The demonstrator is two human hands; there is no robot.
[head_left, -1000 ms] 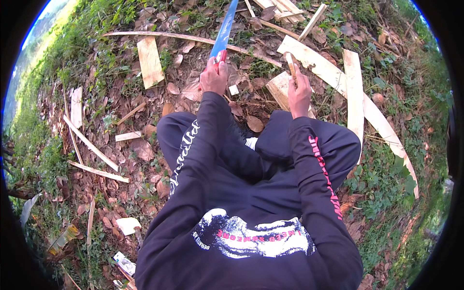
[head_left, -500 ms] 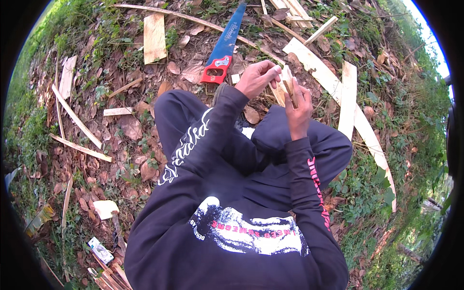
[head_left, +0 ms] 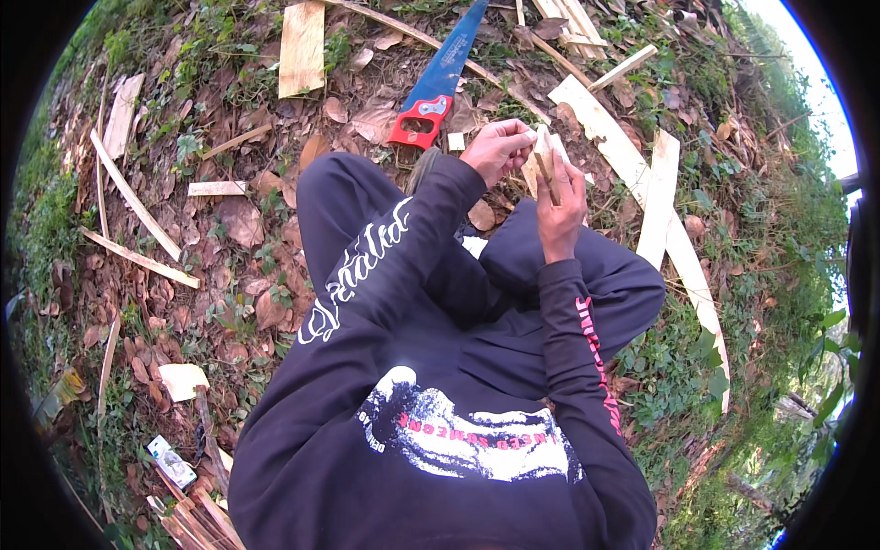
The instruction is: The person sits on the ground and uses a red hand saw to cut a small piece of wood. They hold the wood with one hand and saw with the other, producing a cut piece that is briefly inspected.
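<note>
**Wood piece held in both hands above leaf-strewn ground**

Wood piece, pale and short, is sitting upright between two hands over the knees of a person in dark trousers and a dark long-sleeved top with white and red lettering. Around the person, long pale planks are lying on the right, crossing one another on grass and brown leaves, while a broad flat board is resting at the top left. Thin wooden slats are lying scattered on the left. A hand saw with a blue blade and red handle is lying on the leaves just beyond the knees, its handle toward the person. The right hand is wrapping its fingers around the lower part of the piece, gripping it. The left hand is closing on the piece's upper end, fingertips pinching it. At the lower left, a folded pale paper is lying on the leaves, and nearer the edge a small white-and-green rectangular packet is lying beside a bundle of sticks.
</note>
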